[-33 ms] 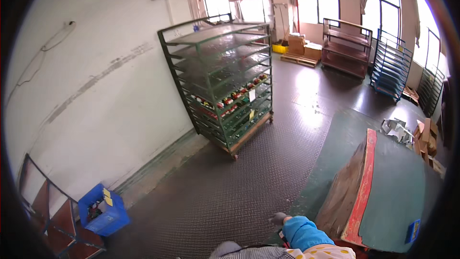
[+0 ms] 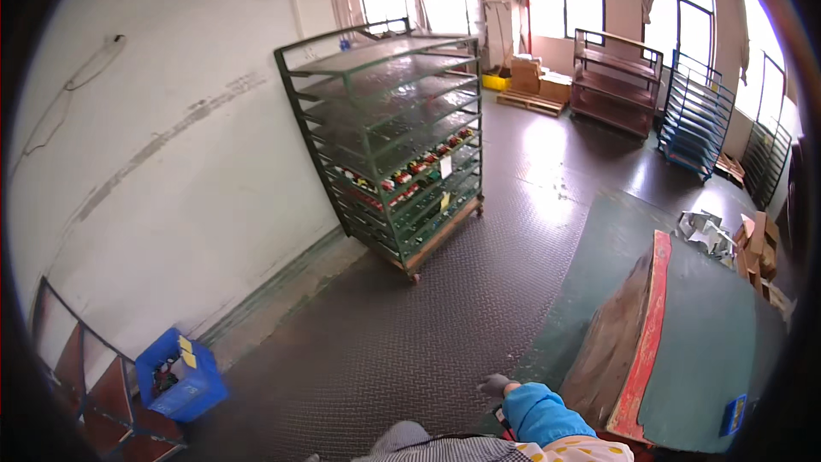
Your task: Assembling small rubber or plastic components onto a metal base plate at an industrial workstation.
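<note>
One hand (image 2: pixel 494 386) shows, dark-gloved, at the end of a blue sleeve (image 2: pixel 540 415) that enters from the lower edge; by its place it is probably the right, though I cannot be sure. The other hand is out of view.

Risk, as a judgement: the hand hangs near the corner of the green-topped table (image 2: pixel 710 351), just beside the brown board with a red edge (image 2: pixel 637 346) that lies slanted on it. A careless swing could knock the board's low end and slide it toward the table edge. The patterned dark floor (image 2: pixel 410 334) shines under the windows and may be slick.

Pose: arm bent, forearm pointing forward and left, hand low over the floor, touching nothing I can make out. Fingers too small and blurred; whether spread or curled, I cannot tell.

Well apart: green wheeled rack (image 2: pixel 393 145) with small red parts on its lower shelves; blue crate (image 2: pixel 180 376) by the white wall.
</note>
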